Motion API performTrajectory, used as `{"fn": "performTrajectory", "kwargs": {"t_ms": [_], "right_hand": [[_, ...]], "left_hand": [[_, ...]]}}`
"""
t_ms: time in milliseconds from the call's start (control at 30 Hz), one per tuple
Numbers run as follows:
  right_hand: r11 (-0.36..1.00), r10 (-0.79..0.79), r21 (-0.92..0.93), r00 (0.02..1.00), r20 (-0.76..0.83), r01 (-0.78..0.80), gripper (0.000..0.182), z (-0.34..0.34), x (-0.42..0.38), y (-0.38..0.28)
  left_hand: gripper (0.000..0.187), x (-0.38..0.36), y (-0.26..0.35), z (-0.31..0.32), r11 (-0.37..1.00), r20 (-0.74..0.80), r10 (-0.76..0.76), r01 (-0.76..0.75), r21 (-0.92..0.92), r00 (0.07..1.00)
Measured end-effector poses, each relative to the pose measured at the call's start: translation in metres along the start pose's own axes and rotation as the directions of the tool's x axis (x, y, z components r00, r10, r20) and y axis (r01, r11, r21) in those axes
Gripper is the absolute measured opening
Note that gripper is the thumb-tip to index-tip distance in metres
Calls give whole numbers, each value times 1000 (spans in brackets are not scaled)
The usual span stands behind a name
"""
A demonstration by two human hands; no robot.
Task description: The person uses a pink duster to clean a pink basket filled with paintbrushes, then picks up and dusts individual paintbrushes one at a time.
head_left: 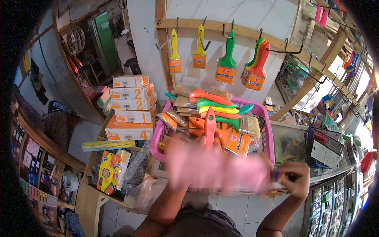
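A pink cloth (pixel 246 172), smeared by motion, stretches across the front of a pink basket (pixel 269 138). My right hand (pixel 298 179) is closed at the cloth's right end, around a dark blue and yellow part. The left forearm rises to the cloth's other end, where my left hand (pixel 179 168) is covered and blurred, so I cannot tell its grip. Directly above it, a red paintbrush handle (pixel 209 122) points up. The basket is heaped with paintbrushes (pixel 217 104) in red, green and yellow, some with orange sleeves (pixel 238 143).
Several paintbrushes (pixel 226 55) hang from hooks on a wooden rail (pixel 217 24) behind the basket. Stacked brush boxes (pixel 130 116) stand left, above a yellow-red box (pixel 108 170). A glass counter (pixel 290 138) is at right, with packaged goods (pixel 325 148) on it.
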State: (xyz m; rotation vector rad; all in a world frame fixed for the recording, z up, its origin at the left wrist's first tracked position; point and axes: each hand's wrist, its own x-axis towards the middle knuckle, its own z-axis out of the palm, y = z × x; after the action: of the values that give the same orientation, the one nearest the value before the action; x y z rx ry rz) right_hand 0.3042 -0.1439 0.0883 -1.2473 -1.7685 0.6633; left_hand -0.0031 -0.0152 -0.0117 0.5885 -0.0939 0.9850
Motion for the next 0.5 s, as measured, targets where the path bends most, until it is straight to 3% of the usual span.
{"fn": "performTrajectory", "kwargs": {"t_ms": [67, 100, 167, 200, 233, 333, 367, 400, 467, 500], "right_hand": [[995, 99, 25, 934, -343, -96, 34, 15, 0, 1], [988, 127, -58, 963, -239, -144, 33, 4, -5, 5], [1000, -6, -23, 996, 88, 8, 30, -7, -6, 5], [997, -81, 12, 965, 251, 80, 29, -10, -3, 0], [995, -96, 65, 941, 326, 79, 26, -10, -1, -5], [991, -24, -126, 996, 84, 34, 26, -13, -7, -1], [995, -3, -95, 987, -161, -13, 26, -3, -6, 5], [998, 18, -50, 977, -213, -29, 26, 1, -6, 6], [998, 62, 43, 946, -320, -51, 26, 5, -7, 6], [997, -65, -48, 993, -103, 60, 25, -5, -4, 10]], "left_hand": [[43, -6, 10, 22, 972, -256, 66, -4, 234, 964], [45, -3, 12, 7, 994, -475, 80, -33, 106, 876], [45, -2, 13, 10, 999, -359, 46, -41, 21, 932], [44, 2, 15, 26, 997, -2, 8, -8, 71, 1000], [42, 3, 13, 26, 992, -23, 47, -44, 115, 999], [42, 3, 11, 32, 998, -8, 40, -40, 39, 999], [41, 0, 11, 31, 996, -94, 50, -43, 78, 994], [40, -4, 11, 31, 992, -178, 60, -39, 117, 982], [40, 4, 13, 28, 988, -33, 52, -46, 144, 998], [40, 4, 13, 28, 989, -41, 53, -47, 142, 998]]}}
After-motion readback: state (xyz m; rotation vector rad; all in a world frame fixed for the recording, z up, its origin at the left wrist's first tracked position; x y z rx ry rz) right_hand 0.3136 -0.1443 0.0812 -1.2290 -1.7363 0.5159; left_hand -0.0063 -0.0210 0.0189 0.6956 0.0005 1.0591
